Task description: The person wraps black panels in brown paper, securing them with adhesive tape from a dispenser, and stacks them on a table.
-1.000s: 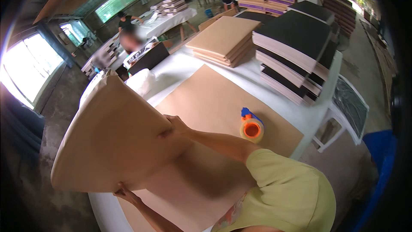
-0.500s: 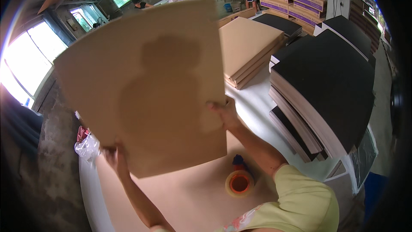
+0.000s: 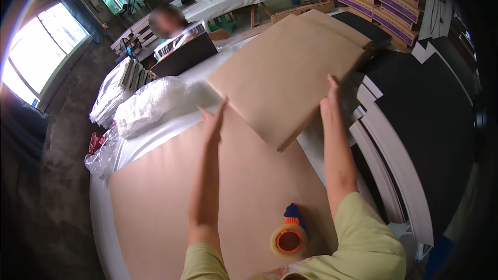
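Note:
A brown paper-wrapped flat package [image 3: 285, 78] lies ahead of me over the brown stack, its near corner jutting toward me. My left hand [image 3: 211, 120] is at its left edge, fingers spread, with a fingertip close to or touching the paper. At the right edge, my right hand [image 3: 330, 97] grips the package; part of its fingers is hidden. Below my hands a large brown paper sheet [image 3: 207, 192] is spread on the table. On that sheet, near me, rests an orange tape dispenser [image 3: 289, 239] with a clear tape roll and a blue end.
Black-topped board stacks [image 3: 415, 124] stand close on the right. Clear plastic wrap [image 3: 150, 105] lies at the table's left side. Across the table, a person [image 3: 174, 33] handles a black board [image 3: 185, 58]. Cartons [image 3: 381, 0] are piled at the back right.
The package, raised upright before me, has moved forward and down over the brown stack. My left hand has let go. The view has shifted, revealing the person across the table.

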